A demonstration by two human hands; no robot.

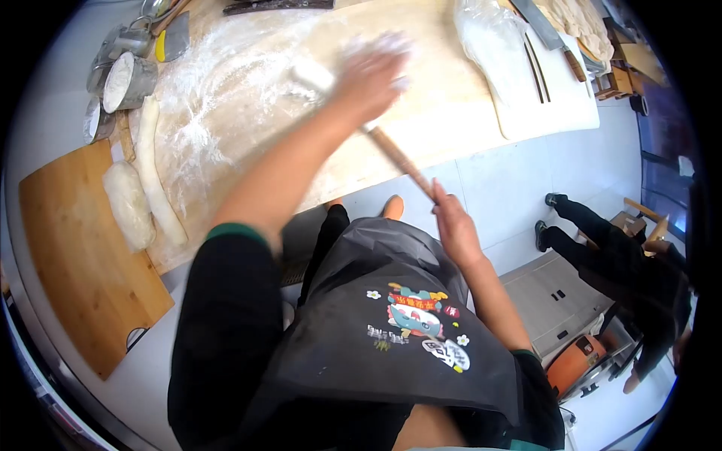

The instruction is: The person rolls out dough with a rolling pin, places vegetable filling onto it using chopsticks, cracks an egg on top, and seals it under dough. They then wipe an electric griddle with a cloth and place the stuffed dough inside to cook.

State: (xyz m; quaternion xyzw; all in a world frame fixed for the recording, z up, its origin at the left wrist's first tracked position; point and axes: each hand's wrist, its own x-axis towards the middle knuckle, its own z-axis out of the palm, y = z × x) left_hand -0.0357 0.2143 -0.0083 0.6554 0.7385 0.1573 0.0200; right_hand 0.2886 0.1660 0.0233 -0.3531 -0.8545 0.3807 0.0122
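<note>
My right hand [457, 229] is closed around the end of a long wooden-handled tool [398, 156], held at a slant over the front edge of the board. A pale, floury part of the tool shows blurred beyond my left forearm; its exact kind is unclear. My left hand [376, 68], white with flour and smeared by motion, is over the floured wooden board [301, 150], across the line of the tool. Whether its fingers touch the tool is hidden. To the left lie a long dough roll [154, 169] and a thicker dough piece [128, 204].
A metal container of flour [129, 83] and a scraper [174, 39] stand at the back left. A plastic bag [489, 52], a cleaver [543, 26] and chopsticks [538, 69] lie at the right. A smaller wooden board [90, 248] juts out left. Another person [624, 248] is at right.
</note>
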